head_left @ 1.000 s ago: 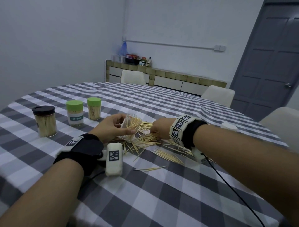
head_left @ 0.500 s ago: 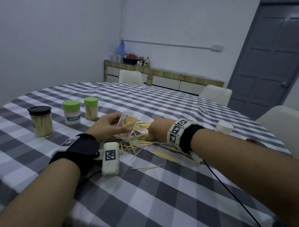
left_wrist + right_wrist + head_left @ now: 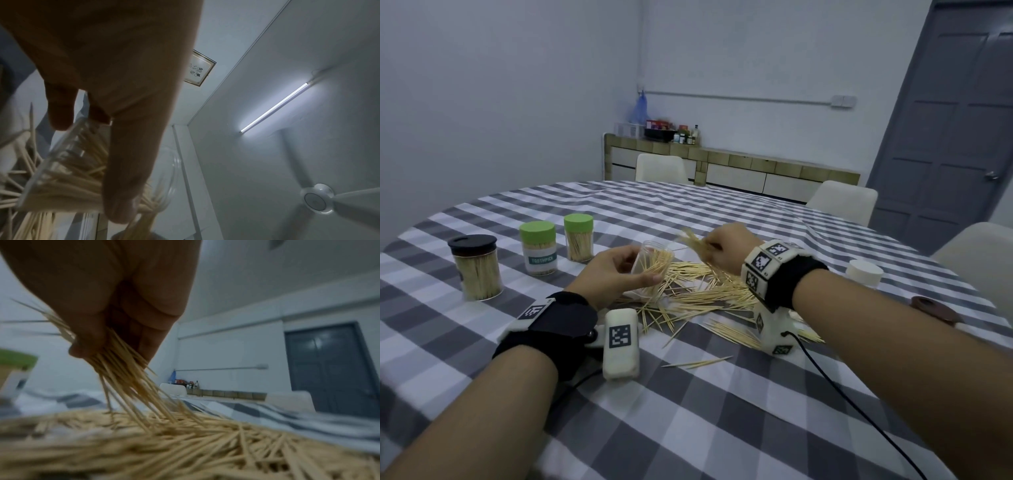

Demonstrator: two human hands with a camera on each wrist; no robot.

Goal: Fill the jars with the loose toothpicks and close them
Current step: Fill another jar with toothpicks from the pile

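My left hand (image 3: 616,274) grips a clear open jar (image 3: 652,267), tilted toward the right and partly filled with toothpicks; in the left wrist view the jar (image 3: 68,170) lies under my thumb and fingers. My right hand (image 3: 722,248) is raised just right of the jar mouth and pinches a bunch of toothpicks (image 3: 693,241); the right wrist view shows the bunch (image 3: 127,378) fanning down from my fingers over the pile. The loose toothpick pile (image 3: 698,294) is spread on the checked tablecloth below both hands.
Three closed, filled jars stand at the left: one with a black lid (image 3: 476,267), two with green lids (image 3: 538,248) (image 3: 578,238). A white lid (image 3: 864,272) and a brown lid (image 3: 931,310) lie at the right. White chairs ring the round table (image 3: 688,411).
My right hand has lifted off the pile with a bunch of toothpicks and now hovers by the jar mouth. The left hand keeps the tilted jar in place.
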